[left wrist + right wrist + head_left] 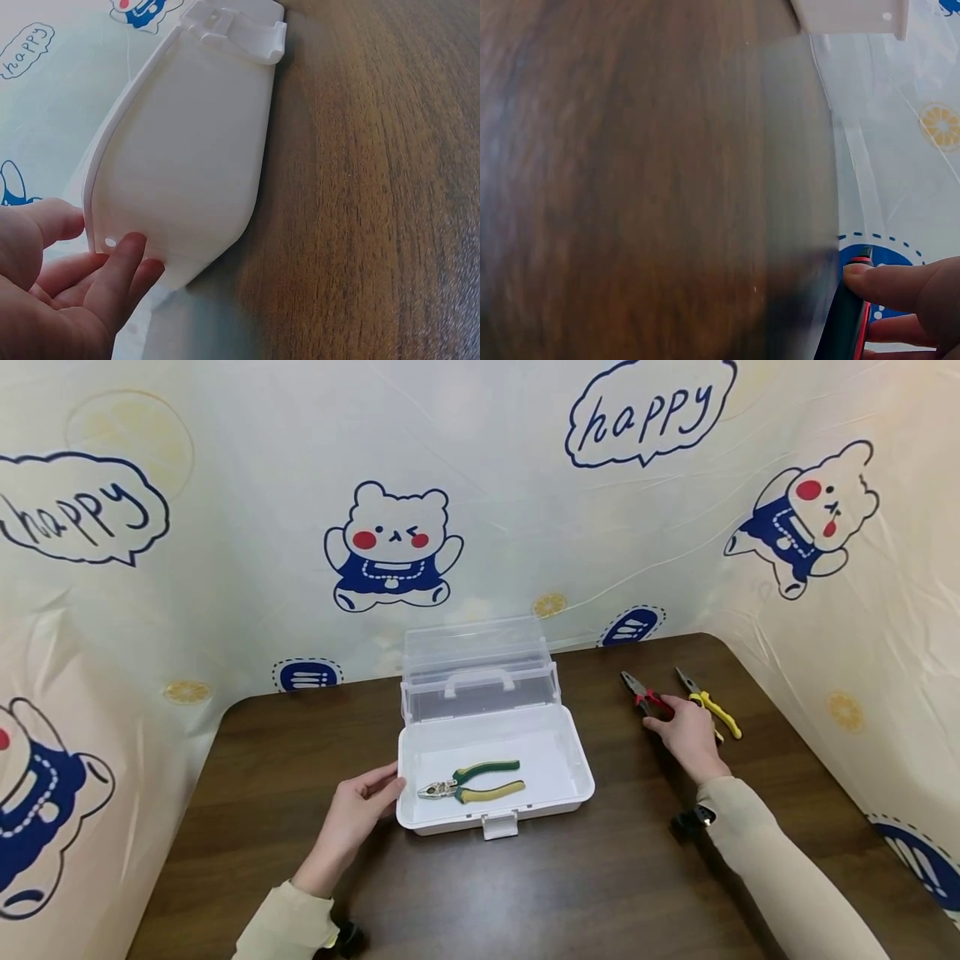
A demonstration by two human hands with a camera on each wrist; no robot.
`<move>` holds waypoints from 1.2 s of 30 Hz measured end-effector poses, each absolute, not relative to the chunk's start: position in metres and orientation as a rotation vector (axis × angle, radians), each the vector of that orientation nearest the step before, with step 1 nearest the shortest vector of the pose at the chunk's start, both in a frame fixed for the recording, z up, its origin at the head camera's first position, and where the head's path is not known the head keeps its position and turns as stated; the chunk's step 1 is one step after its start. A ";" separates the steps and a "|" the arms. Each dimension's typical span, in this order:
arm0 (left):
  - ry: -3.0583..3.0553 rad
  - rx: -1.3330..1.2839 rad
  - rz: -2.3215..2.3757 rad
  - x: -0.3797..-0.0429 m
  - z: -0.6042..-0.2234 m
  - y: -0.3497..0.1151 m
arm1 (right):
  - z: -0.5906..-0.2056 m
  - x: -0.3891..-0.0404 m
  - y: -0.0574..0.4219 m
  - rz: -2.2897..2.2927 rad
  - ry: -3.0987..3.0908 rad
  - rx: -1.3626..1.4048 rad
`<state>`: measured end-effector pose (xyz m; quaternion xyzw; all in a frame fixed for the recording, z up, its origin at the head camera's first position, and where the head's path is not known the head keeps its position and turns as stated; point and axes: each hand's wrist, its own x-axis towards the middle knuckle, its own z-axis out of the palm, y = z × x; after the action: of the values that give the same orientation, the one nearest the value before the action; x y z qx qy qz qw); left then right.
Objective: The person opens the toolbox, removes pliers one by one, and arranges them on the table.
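Note:
A white toolbox with its clear lid raised stands mid-table. Inside it lies a pair of combination pliers with green and yellow handles, jaws pointing left. My left hand holds the toolbox at its left edge; in the left wrist view the thumb is at the rim and the fingers lie against the outer wall. Off to the right, my right hand grips red-and-black pliers by the handles. In the right wrist view the thumb presses on the dark handle.
Yellow-handled long-nose pliers lie just right of my right hand, partly hidden by it. Brown wooden table extends around the toolbox. A printed cloth with bears hangs behind and at both sides. The toolbox's front latch hangs down.

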<state>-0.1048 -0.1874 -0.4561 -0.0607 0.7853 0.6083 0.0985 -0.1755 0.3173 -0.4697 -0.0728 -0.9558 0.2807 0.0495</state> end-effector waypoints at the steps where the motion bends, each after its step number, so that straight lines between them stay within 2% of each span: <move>1: 2.321 -0.181 1.802 -0.105 -0.456 -0.187 | -0.471 -0.176 0.317 0.847 -2.910 -0.220; 15: 2.322 -0.173 1.802 -0.104 -0.456 -0.186 | -0.477 -0.184 0.321 0.811 -2.921 -0.267; 25: 2.327 -0.170 1.805 -0.104 -0.456 -0.187 | -0.465 -0.190 0.325 0.810 -3.108 -0.241; 36: 2.323 -0.172 1.796 -0.104 -0.455 -0.187 | -0.464 -0.184 0.329 0.867 -3.127 -0.238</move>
<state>-0.1038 -0.1875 -0.4553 -0.0580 0.7859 0.6075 0.0999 -0.1836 0.3288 -0.4644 -0.0732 -0.9595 0.2662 -0.0560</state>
